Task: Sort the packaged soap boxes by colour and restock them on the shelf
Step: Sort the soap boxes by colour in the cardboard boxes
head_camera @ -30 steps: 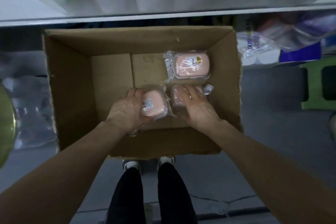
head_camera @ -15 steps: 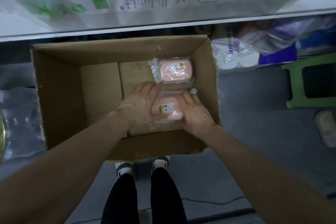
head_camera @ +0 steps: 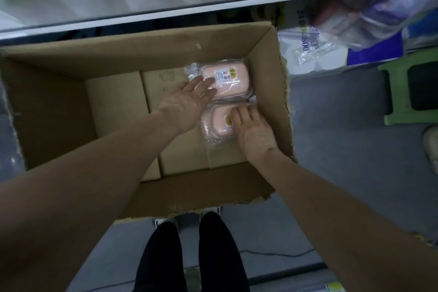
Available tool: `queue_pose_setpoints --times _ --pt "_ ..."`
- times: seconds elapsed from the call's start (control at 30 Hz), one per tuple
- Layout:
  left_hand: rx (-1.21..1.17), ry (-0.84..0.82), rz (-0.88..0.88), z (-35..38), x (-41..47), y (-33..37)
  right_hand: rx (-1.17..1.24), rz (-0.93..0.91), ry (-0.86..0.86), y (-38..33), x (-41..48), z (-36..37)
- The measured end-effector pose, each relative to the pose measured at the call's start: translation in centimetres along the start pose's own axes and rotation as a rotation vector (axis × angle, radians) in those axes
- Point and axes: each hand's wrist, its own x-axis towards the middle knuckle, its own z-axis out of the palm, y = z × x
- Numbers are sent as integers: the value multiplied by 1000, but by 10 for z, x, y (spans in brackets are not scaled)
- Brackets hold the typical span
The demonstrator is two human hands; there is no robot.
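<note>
An open cardboard box [head_camera: 142,54] stands on the floor below me. Pink soap boxes in clear wrap lie at its right side. One pink soap box [head_camera: 233,83] lies at the far right corner, label up. My left hand [head_camera: 187,102] is flat and open, its fingertips touching that box's left end. Just nearer lies another pink soap box [head_camera: 216,127], which looks stacked on a second one. My right hand [head_camera: 254,131] lies on its right half with the fingers curled over the top.
A white shelf edge [head_camera: 166,14] runs across above the cardboard box, with wrapped goods [head_camera: 331,38] on the low shelf at right. A green stool [head_camera: 403,95] stands on the grey floor at right. My legs [head_camera: 189,256] are just behind the box's near wall.
My left hand left the near soap boxes and reached forward to the far one. The right hand stayed on the near soap box. The view shifted closer to the box.
</note>
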Motion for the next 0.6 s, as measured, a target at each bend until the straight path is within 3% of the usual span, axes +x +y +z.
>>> queue_pose_setpoints --times 0.33,0.6 --pt "-88 45 -55 -33 -38 -4 -16 -38 -61 14 -24 -45" --pt "-151 178 -123 -93 -150 -6 -88 -104 85 13 -78 -132"
